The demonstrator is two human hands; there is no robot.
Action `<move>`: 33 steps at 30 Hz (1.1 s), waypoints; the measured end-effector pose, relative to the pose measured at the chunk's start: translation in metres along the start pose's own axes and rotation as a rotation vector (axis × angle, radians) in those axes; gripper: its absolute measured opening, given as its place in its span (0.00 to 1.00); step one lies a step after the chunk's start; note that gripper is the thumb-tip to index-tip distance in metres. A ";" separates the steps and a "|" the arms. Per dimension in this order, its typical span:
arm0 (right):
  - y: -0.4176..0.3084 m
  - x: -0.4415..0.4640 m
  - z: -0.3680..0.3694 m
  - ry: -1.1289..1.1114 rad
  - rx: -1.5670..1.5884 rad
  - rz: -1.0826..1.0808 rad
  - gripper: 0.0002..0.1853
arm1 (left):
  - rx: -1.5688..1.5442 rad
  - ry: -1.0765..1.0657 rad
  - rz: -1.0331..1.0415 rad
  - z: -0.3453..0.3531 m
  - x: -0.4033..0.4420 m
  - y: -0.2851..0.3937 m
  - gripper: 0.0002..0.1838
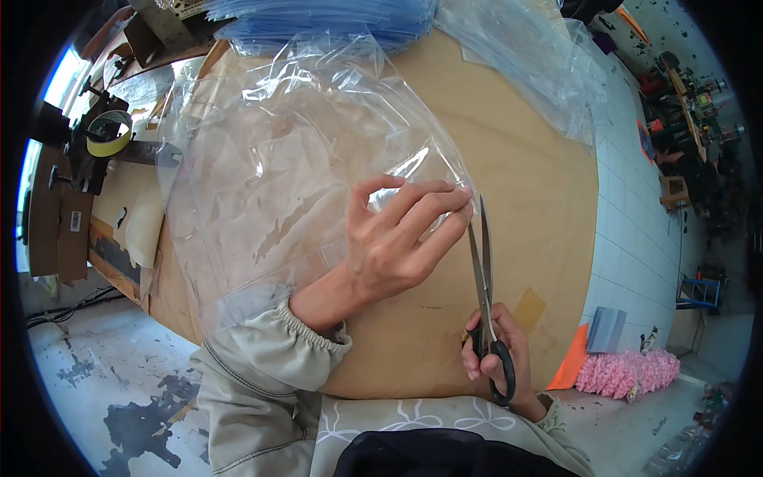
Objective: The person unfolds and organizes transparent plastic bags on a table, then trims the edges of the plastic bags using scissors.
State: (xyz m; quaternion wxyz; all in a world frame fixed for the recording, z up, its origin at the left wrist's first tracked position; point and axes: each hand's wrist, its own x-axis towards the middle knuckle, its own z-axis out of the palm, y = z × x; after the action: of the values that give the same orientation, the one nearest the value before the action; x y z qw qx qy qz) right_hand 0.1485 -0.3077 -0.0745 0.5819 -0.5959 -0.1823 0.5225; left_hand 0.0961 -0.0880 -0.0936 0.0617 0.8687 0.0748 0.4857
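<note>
A large clear plastic sheet (278,151) lies over the brown-covered table (540,207). My left hand (405,230) rests on its right part, the fingertips pressed together at the sheet's right edge. Black-handled scissors (486,270) are in my right hand (505,350), with fingers through and around the handles near the table's front edge. The blades point away from me, slightly apart, their tips close beside the sheet's edge and my left fingertips.
Stacked bluish plastic (318,24) and more clear bags (524,63) lie at the table's far side. A yellow tape roll (109,133) sits by clamps at the left. Pink fluffy material (628,374) and an orange piece (569,359) are at the right.
</note>
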 end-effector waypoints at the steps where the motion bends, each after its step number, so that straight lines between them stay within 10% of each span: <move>1: 0.001 0.002 0.000 0.019 -0.006 -0.025 0.33 | 0.001 -0.006 0.008 0.000 0.000 0.000 0.08; 33: -0.023 0.026 -0.006 0.098 -0.115 -0.027 0.30 | -0.030 -0.059 0.035 -0.002 -0.003 0.007 0.04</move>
State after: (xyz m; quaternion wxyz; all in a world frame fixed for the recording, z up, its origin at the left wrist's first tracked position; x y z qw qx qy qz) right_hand 0.1732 -0.2833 -0.0659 0.5620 -0.6506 -0.1913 0.4735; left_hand 0.0935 -0.0951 -0.0937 0.0682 0.8829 0.0503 0.4619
